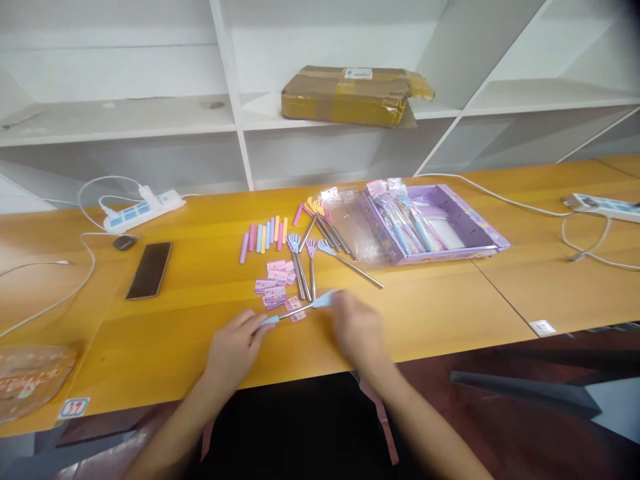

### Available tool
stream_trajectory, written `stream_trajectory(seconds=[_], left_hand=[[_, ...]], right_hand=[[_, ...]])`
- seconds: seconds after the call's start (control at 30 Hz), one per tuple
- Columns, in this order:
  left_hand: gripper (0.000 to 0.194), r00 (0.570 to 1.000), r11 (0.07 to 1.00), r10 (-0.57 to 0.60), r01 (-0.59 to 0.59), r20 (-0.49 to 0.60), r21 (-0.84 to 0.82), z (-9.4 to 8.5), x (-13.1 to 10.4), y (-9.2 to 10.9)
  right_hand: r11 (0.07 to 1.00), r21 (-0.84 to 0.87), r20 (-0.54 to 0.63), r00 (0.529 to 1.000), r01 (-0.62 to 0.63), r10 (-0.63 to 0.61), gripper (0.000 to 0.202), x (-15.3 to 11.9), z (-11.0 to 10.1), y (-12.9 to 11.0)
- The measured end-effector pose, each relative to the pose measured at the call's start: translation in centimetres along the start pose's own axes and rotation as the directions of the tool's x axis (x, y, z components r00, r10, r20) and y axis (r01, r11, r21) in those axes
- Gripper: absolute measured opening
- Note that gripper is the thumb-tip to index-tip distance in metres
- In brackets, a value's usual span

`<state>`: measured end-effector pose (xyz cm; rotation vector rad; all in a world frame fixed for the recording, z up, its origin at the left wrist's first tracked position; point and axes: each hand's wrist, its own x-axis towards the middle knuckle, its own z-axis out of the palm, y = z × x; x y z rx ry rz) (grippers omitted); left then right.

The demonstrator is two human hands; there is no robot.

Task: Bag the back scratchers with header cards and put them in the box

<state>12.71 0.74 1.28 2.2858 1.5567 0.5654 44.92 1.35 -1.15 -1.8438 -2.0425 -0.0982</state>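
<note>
A telescopic back scratcher (296, 311) with a light blue grip and a light blue head is stretched between my hands, low over the table. My left hand (235, 350) is closed around its blue grip. At the head end, my right hand (359, 328) is curled in and blurred by motion; its fingertips meet the blue head. Just beyond lie loose back scratchers with metal rods: blue ones (299, 270), a purple one (313, 263), and pink and yellow ones (320, 217). Small pink printed cards (274, 293) are scattered under and behind the held one.
Coloured grip tubes (263, 237) lie in a row. A purple box (450, 253) holds bagged scratchers beside clear plastic wrap (353, 223). A phone (149, 270), a power strip (145, 212) and cables are at left. A taped carton (345, 97) sits on the shelf.
</note>
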Motion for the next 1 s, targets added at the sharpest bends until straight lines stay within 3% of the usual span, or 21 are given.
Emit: stream_trajectory(seconds=[0.07,0.13,0.33,0.63,0.8,1.0], left_hand=[[0.04,1.0,0.999,-0.004,0.005,-0.014,0.048,1.6,-0.1,1.0],[0.04,1.0,1.0,0.003,-0.003,0.006,0.031,2.3,-0.3,0.8],[0.038,0.998,0.997,-0.03,0.034,0.063,-0.072,2.9,-0.9,-0.8],[0.035,0.996,0.992,-0.035,0.045,0.088,-0.117,2.7,-0.8,-0.4],[0.043,0.983,0.991,0.053,-0.031,0.174,-0.129,1.3,-0.5,-1.4],[0.061,0.949,0.985,0.171,-0.174,0.264,-0.011,-3.3,3.4,-4.4]], right_hand=[[0.993,0.01,0.056,0.991,0.119,-0.119,0.033,-0.9,1.2,-3.6],[0.984,0.039,0.097,0.98,0.173,-0.176,0.033,-1.4,1.7,-4.7],[0.98,0.149,0.144,0.978,0.13,-0.151,0.031,-1.4,1.8,-3.0],[0.948,0.318,0.22,0.97,0.025,-0.1,0.035,-1.1,1.9,-3.0],[0.891,0.449,0.261,0.945,0.064,-0.199,0.037,-0.3,-1.6,-2.9],[0.78,0.579,0.297,0.83,0.237,-0.472,0.037,4.3,-7.7,-2.2]])
